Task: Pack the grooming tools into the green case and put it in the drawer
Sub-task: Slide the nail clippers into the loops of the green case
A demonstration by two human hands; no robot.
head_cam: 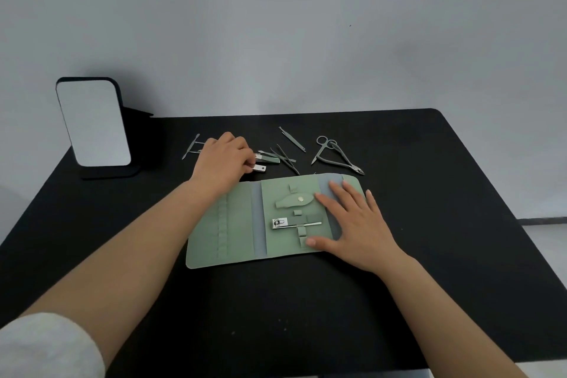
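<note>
One green case (pixel 236 224) lies unfolded flat on the black tabletop (pixel 429 193), inner side up, near the middle. It shows three green panels divided by two grey fold strips. The left panel carries one long strip of small loops. The middle panel has one snap strap across its upper part and, lower down, one clipper (pixel 294 223) already held under a loop. No drawer shows in this view.

The right hand (pixel 352 224) lies flat on the case's right side, fingers spread, palm down; its grip is released and it grasps nothing, only pressing the case.

The left hand (pixel 224 163) reaches past the case's far left corner to the loose tools. Its fingers curl over two more clippers (pixel 264 163), one green-handled and one silver, lying side by side; the fingertips touch them, but I cannot tell whether they are truly pinched or only touched.

Behind the case the other tools are scattered. Left of the left hand lies a pusher (pixel 190 147), crossed by other thin tools that the hand partly hides, so their count is unclear. Just right of the clippers is a small heap of thin tools, tweezers (pixel 288 159) among them, crossing one another; I cannot count them surely. One more slim tool (pixel 293 139) lies alone farther back. To the right are one pair of scissors (pixel 322 149) and one nipper (pixel 342 159), touching each other.

One mirror (pixel 92 123) stands on a black stand at the tabletop's far left corner, well apart from the tools.
</note>
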